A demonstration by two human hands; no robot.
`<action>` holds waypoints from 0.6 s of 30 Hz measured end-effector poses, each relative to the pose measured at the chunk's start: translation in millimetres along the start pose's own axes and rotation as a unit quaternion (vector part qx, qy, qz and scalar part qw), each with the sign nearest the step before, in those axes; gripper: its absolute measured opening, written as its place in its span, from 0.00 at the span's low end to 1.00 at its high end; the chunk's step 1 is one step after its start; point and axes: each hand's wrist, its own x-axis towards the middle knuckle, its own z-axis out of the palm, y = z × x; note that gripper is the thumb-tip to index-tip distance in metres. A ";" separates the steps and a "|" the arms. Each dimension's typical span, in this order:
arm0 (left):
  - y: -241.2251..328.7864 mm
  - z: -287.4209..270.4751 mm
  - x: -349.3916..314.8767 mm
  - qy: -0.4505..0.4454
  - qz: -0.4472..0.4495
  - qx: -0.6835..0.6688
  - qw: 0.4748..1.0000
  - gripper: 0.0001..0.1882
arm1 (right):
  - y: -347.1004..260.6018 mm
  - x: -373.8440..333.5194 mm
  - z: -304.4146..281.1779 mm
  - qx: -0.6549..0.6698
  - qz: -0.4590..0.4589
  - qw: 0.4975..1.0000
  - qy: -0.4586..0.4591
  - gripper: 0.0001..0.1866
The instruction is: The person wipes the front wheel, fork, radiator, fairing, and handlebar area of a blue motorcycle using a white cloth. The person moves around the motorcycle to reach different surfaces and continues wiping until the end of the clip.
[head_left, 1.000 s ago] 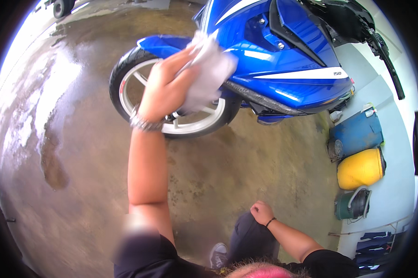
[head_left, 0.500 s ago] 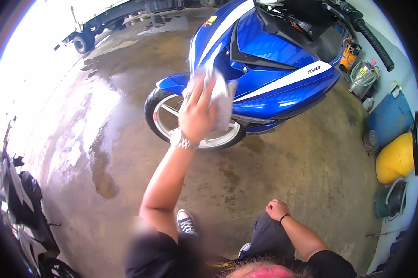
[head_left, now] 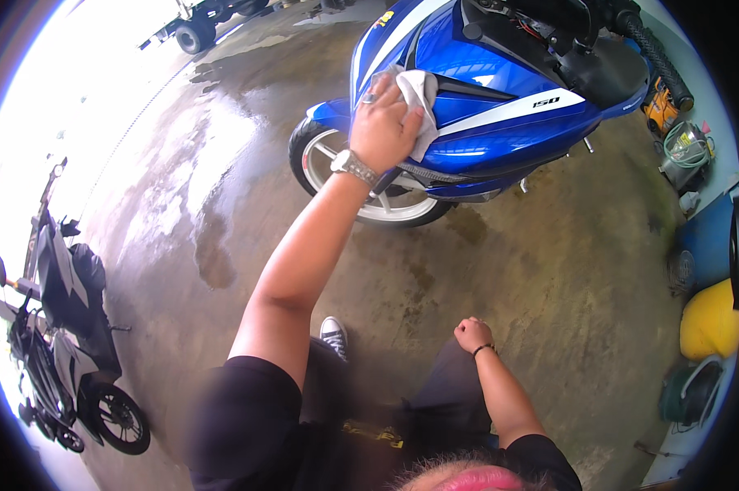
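Observation:
A blue and white motorbike [head_left: 500, 147] stands in front of me, its white-rimmed front wheel [head_left: 394, 214] below the bodywork. My left hand [head_left: 386, 135], with a watch on the wrist and a ring on a finger, presses a whitish cloth [head_left: 421, 90] against the front side panel. The cloth bunches under the fingers and hangs out past the thumb. Down by my right thigh, my right hand [head_left: 473, 334] is curled into a loose fist with nothing visible in it; a dark bracelet circles that wrist.
Wet patches mark the concrete floor [head_left: 304, 254]. Dark parked motorbikes [head_left: 79, 327] line the left side. Along the right wall are an orange machine [head_left: 661, 110], a metal canister with a hose [head_left: 685, 155], a blue container [head_left: 707, 237] and a yellow one [head_left: 711, 319]. A truck wheel [head_left: 193, 37] shows far left.
My left hand has moved the cloth up and to the right, onto the side panel. The view has shifted, showing more of the parked bikes. My right hand stays closed.

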 end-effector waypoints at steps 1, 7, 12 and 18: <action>4.9 -5.8 -1.4 0.002 -0.050 -0.041 0.998 0.19 | -2.3 1.1 0.5 0.014 -0.026 1.000 0.009 0.11; 21.1 -4.8 35.5 0.184 -0.093 0.008 0.979 0.26 | -12.7 6.0 5.0 0.023 -0.044 0.999 -0.002 0.11; 44.1 36.3 35.3 0.060 -0.199 0.043 0.977 0.35 | -8.0 1.0 1.6 0.023 -0.030 0.999 -0.014 0.11; 59.1 29.2 19.6 0.103 -0.138 -0.016 0.985 0.28 | 6.0 -4.0 -4.6 0.022 -0.013 0.999 -0.021 0.12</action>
